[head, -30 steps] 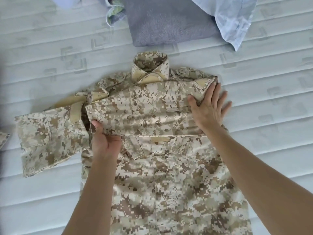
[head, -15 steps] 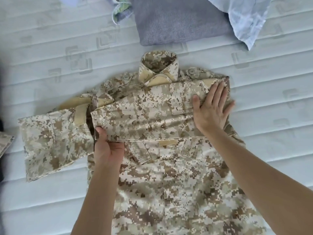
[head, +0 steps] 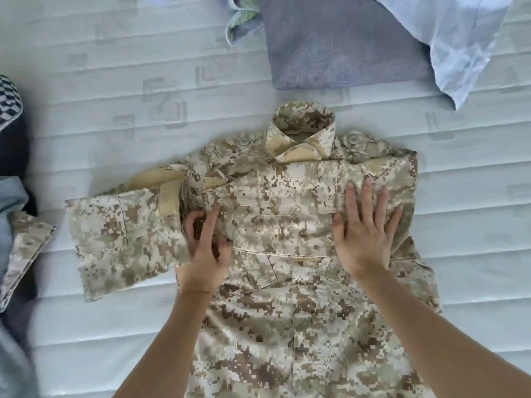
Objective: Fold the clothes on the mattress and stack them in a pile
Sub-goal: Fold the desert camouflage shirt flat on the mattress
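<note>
1. Both hands have shifted in the past second: my right hand (head: 366,228) has slid inward off the jacket's right shoulder edge, and my left hand (head: 205,248) has curled its fingers onto the end of the folded sleeve.
2. My right hand lies flat and open, fingers spread, pressing the sleeve (head: 287,208) folded across the chest of the camouflage jacket (head: 301,326); I judge it is pinning the fold so the stiff cloth does not spring back.
3. My left hand pinches the sleeve's end where it meets the jacket's left side, apparently to square the crease.
4. The jacket lies face up in the middle of the mattress (head: 115,96), collar (head: 301,124) pointing to the far edge, hem running off the near edge of view.
5. Its other sleeve (head: 120,234) sticks out flat toward the left edge, not yet folded in; I take that as the next step.
6. Along the far edge sit a folded grey garment (head: 339,47) and, beside it to the right, a loose pale blue shirt (head: 459,38).
7. At the left edge, another camouflage piece (head: 23,254) rests among pale blue and dark cloth.
8. The mattress is white, quilted in ridges with a stitched square motif; nothing of the room beyond it shows.
</note>
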